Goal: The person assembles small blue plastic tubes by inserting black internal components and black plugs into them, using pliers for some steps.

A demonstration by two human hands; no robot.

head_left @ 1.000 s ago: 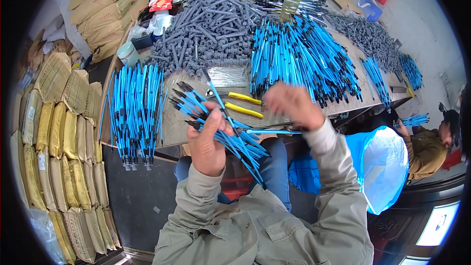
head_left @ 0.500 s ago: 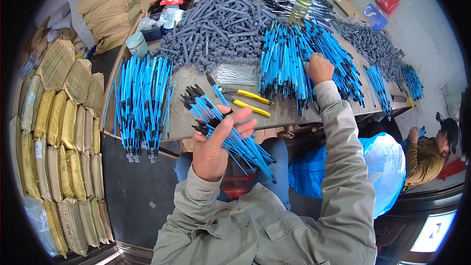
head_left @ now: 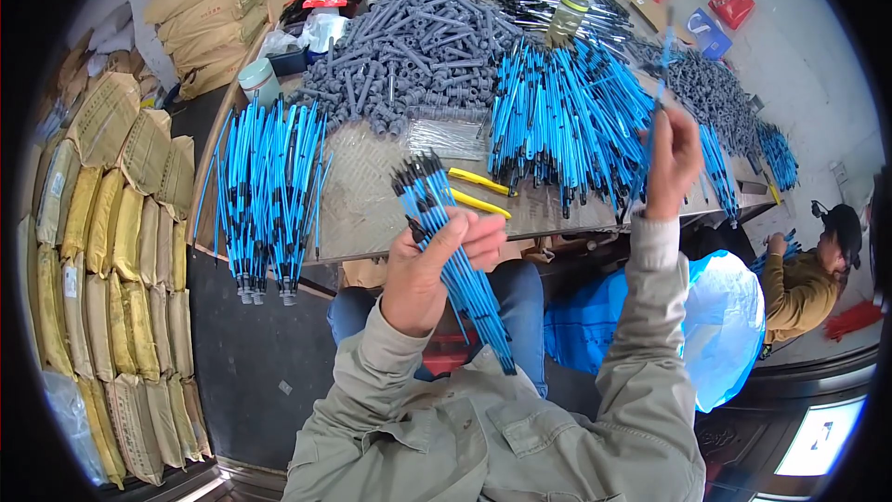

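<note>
A bundle of thin blue rods [head_left: 476,307] with black ends lies in my left hand [head_left: 423,274], gripped by the thumb and palm while the fingertips extend past it. My right hand [head_left: 674,163] is raised over the table's front edge at the right, closed on a single blue rod [head_left: 663,70] that stands nearly upright and is smeared by motion. Just left of that hand, a large heap of the same blue rods [head_left: 544,116] covers the tabletop. Another pile of blue rods [head_left: 274,186] hangs over the table's front edge at the left.
Grey plastic stakes [head_left: 413,42] are heaped mid-table, behind a clear tray of thin pins [head_left: 448,139]. Yellow-handled pliers [head_left: 481,181] lie in front. A bottle [head_left: 569,17] and a lidded cup [head_left: 259,82] stand among the piles. Stacked sacks [head_left: 116,260] line the left; a co-worker [head_left: 813,279] sits right.
My right hand has lifted from the heap and moved right with one blue rod. The bundle in my left hand has drawn together into a neater, more parallel bunch.
</note>
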